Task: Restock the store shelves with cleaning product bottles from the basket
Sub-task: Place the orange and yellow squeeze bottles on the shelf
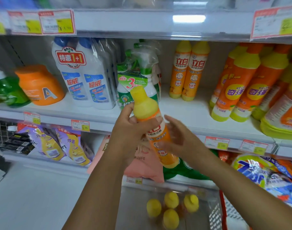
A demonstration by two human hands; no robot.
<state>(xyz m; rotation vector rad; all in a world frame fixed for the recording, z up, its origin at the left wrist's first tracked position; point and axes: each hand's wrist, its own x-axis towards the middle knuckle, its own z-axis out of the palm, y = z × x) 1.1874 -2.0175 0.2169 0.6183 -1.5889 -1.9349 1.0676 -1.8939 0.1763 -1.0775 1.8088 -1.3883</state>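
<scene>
One orange bottle (156, 130) is held up before the shelf (188, 112), where two matching bottles (188, 70) are stood. Four yellow caps (171, 208) are counted in the basket (215, 213).

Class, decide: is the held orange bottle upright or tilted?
Tilted: the orange bottle in the left hand leans, cap up-left, base down-right.
</scene>
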